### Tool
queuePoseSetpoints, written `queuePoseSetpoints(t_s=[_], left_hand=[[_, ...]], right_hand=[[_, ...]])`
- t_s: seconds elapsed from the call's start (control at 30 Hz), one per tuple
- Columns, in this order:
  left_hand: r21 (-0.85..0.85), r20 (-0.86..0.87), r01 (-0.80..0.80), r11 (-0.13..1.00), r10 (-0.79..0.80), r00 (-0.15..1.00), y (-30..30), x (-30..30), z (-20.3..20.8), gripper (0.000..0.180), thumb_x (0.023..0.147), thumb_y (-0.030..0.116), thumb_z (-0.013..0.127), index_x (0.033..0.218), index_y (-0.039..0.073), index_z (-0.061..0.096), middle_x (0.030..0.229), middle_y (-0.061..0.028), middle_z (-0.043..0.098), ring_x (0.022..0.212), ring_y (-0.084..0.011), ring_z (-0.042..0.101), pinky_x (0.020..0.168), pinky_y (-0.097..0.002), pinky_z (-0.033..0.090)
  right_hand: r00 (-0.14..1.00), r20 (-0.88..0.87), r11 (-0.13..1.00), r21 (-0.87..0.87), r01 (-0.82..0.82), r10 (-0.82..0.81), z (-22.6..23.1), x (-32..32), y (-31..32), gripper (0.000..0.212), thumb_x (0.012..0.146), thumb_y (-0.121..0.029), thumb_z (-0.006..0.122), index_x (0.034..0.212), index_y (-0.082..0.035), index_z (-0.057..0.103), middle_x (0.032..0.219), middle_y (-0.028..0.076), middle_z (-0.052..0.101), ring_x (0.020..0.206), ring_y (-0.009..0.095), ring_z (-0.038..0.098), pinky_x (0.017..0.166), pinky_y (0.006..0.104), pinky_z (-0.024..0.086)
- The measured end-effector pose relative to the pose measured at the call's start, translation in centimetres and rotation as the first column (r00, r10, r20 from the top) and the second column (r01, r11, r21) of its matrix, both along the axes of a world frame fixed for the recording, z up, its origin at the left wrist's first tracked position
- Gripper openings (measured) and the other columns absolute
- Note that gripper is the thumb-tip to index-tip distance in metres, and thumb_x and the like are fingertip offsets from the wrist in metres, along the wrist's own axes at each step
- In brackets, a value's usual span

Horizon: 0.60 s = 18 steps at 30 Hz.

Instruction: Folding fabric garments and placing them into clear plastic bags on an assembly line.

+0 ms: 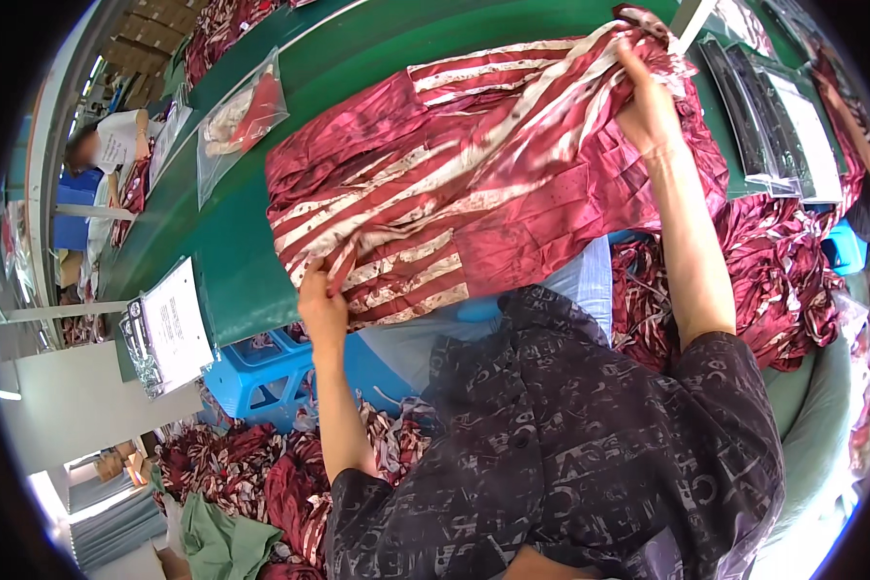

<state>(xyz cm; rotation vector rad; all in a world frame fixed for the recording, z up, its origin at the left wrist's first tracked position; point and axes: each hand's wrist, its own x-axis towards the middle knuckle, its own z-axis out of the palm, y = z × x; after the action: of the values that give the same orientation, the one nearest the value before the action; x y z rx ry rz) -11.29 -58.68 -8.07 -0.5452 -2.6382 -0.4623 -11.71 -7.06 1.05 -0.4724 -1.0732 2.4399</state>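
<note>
A dark red and white striped garment (522, 232), spotted and creased, lies spread across the green table in front of me; I cannot make out its exact kind. At its near left corner my left hand (322, 307) is closed on the striped edge. On the far right, my right hand (648, 114) grips the bunched cloth, its thumb on top and some fingers hidden in the folds. Between the two hands the fabric runs in slanting, pulled folds. Its near edge hangs over the table's front edge, close to my lap.
Clear plastic bags (242, 121) and a printed sheet (172, 324) lie on the table's left; dark packaged pieces (759, 121) lie right. Red garments pile beside me (773, 275) and below left (222, 469), near a blue stool (261, 377). Another person (121, 145) stands far left.
</note>
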Motion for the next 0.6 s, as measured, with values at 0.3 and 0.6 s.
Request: queuePoseSetpoints(t_s=[0.3,0.6], left_hand=[[0.023,0.234,0.332,0.943,-0.328,0.915,-6.4,-1.9,2.2,0.023,0.078,-0.004,0.063,0.101,0.001,0.065,0.127,-0.0117,0.065,0.110,-0.0322,0.063,0.094,-0.0366,0.049],[0.252,0.598,-0.155,0.955,-0.028,0.801,2.1,-3.9,8.9,0.015,0.091,0.013,0.062,0.097,0.000,0.067,0.133,-0.0120,0.063,0.103,-0.0293,0.063,0.087,-0.0332,0.048]], right_hand=[[0.995,0.052,0.996,-0.038,0.086,-0.084,-8.5,3.3,11.0,0.017,0.092,0.002,0.057,0.107,0.006,0.065,0.109,0.018,0.069,0.093,0.022,0.067,0.088,0.0294,0.056],[0.963,0.118,0.967,0.114,0.230,-0.243,-9.5,5.2,11.4,0.020,0.089,0.004,0.056,0.108,0.006,0.062,0.101,0.016,0.067,0.088,0.021,0.065,0.083,0.0283,0.054]])
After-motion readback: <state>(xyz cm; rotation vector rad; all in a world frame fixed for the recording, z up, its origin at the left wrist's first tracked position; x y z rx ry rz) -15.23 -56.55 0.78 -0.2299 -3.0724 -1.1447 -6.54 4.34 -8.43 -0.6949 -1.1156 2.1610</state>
